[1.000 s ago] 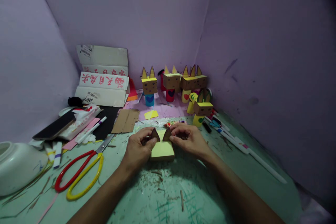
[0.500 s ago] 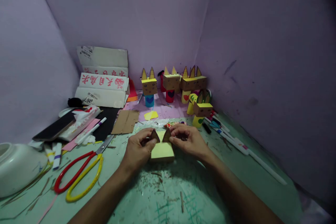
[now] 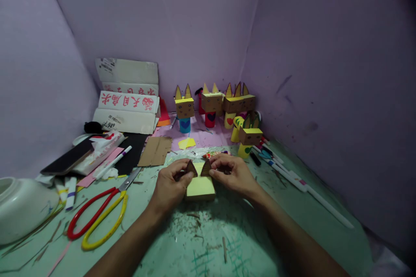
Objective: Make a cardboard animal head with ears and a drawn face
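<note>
Head view: my left hand [image 3: 170,184] pinches the left cardboard ear [image 3: 191,168] and my right hand [image 3: 232,173] pinches the right cardboard ear [image 3: 206,167], both upright at the far edge of the yellow-topped box [image 3: 200,186], which lies flat on the tabletop [image 3: 208,242] between my hands. Holding each ear by its outer side keeps the box top visible. Scissors [image 3: 97,216] lie to the left; finished figures [image 3: 212,104] stand by the back wall.

Scissors [image 3: 97,216], markers [image 3: 286,173], perhaps a phone [image 3: 66,159].
</note>
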### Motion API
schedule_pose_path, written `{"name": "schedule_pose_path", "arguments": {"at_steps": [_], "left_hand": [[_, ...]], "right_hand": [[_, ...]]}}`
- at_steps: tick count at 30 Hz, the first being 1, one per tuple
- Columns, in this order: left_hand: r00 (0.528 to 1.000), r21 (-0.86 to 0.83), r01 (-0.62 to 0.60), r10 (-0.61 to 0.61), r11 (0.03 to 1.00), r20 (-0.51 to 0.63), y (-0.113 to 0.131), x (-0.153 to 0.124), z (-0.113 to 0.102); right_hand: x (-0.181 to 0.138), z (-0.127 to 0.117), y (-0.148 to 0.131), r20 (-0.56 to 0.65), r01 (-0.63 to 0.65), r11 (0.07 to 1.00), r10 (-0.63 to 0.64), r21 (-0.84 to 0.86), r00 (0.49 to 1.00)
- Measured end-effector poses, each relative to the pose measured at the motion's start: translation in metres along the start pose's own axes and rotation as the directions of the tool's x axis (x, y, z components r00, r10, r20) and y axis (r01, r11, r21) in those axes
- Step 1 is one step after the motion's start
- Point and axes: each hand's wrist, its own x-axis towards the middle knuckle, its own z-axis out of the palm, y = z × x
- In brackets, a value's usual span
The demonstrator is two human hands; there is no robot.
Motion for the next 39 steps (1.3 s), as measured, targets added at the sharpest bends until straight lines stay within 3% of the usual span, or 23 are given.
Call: {"name": "schedule_pose_path", "arguments": {"at_steps": [39], "left_hand": [[0.999, 0.042, -0.027, 0.027, 0.999, 0.023, -0.0008, 0.0001, -0.0009]], "right_hand": [[0.0003, -0.0012, -0.0005, 0.011, 0.011, 1.000, -0.011, -0.006, 1.000]]}}
